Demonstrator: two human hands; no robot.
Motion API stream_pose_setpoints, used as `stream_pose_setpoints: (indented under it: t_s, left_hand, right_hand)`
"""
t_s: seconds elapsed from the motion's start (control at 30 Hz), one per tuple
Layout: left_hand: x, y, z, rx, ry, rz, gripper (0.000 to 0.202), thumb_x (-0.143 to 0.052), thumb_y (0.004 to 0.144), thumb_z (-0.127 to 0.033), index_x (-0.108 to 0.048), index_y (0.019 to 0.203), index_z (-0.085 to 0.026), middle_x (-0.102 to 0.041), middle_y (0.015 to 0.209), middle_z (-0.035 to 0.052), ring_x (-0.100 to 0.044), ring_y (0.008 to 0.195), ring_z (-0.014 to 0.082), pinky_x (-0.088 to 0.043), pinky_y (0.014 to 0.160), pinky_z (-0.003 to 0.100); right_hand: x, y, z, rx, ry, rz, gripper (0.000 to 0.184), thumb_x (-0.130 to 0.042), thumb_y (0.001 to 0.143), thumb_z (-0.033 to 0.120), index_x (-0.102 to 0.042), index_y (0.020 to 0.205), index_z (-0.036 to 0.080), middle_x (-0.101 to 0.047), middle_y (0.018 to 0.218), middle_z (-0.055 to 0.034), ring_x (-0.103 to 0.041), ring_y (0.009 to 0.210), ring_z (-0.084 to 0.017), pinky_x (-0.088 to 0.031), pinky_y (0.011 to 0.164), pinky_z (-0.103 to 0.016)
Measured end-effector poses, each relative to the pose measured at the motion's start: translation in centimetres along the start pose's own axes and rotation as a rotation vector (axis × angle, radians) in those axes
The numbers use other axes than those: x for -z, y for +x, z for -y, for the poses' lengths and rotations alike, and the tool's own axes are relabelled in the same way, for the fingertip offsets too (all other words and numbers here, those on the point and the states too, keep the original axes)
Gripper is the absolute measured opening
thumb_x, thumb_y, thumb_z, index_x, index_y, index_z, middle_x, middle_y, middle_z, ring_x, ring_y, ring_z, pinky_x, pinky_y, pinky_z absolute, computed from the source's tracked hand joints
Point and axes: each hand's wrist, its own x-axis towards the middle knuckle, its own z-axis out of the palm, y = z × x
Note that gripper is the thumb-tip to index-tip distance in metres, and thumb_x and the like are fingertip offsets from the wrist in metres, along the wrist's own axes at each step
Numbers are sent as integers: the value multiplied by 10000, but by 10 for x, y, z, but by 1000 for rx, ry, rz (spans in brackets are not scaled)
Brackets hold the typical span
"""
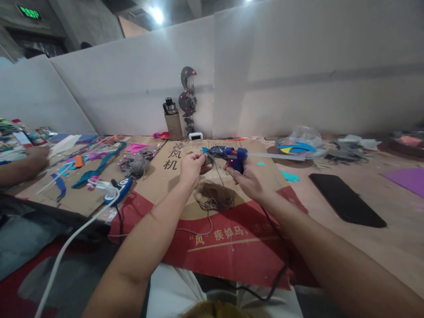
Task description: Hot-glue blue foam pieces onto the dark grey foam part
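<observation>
My right hand is closed around the grip of a blue hot glue gun, whose nozzle points left toward my left hand. My left hand is closed in a pinch on a small grey piece at the nozzle tip; I cannot make out what it is. Thin strands hang from it down to a loose coil of brown-grey cord lying on the flattened cardboard box under both hands. The gun's black cable runs back toward me.
A second blue glue gun with a white cable lies left. Coloured foam scraps, a bottle and a grey hanging ornament stand by the white partition. A black phone-like slab lies right. Another person's arm rests far left.
</observation>
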Motion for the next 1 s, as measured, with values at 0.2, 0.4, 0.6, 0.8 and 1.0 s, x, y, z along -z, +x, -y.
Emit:
stream_pose_setpoints:
  t_s: [0.2,0.4,0.6,0.8,1.0]
  left_hand:
    - [-1,1,0,16,2,-19,60,-665,783,-75,-647,733,-101,-575,602,-25,-555,518,53,-586,642,249]
    - [1,2,1,9,3,5,39,-646,786,-73,-655,761,-101,-599,626,-14,-578,526,59,-579,615,230]
    - [0,1,1,-20,32,-40,39,-668,764,-65,-648,761,-99,-586,616,-20,-592,529,67,-581,610,239]
    - [2,4,2,-61,67,-41,31,-659,763,-76,-657,744,-101,-579,612,-23,-581,521,67,-590,623,262]
    - [5,8,5,-89,46,-44,31,-688,728,-111,-665,748,-102,-627,642,0,-596,566,79,-586,624,258]
  right_hand:
    - [2,-1,6,43,-115,-7,272,-563,850,440,-592,1001,215,-633,800,-70,-581,714,-225,-481,624,-365]
    - [2,-2,8,60,-177,-19,305,-557,860,413,-597,1066,192,-672,900,-88,-619,790,-238,-499,742,-401]
    - [1,-3,7,129,-234,-21,398,-544,878,403,-577,1221,203,-687,1073,-118,-638,970,-285,-495,865,-448]
    - [1,-4,7,127,-264,-21,407,-540,882,386,-573,1235,186,-681,1119,-139,-635,1025,-306,-490,900,-474]
    - [2,-2,8,152,-253,-34,395,-541,890,363,-563,1249,201,-674,1157,-125,-627,1071,-294,-480,935,-462]
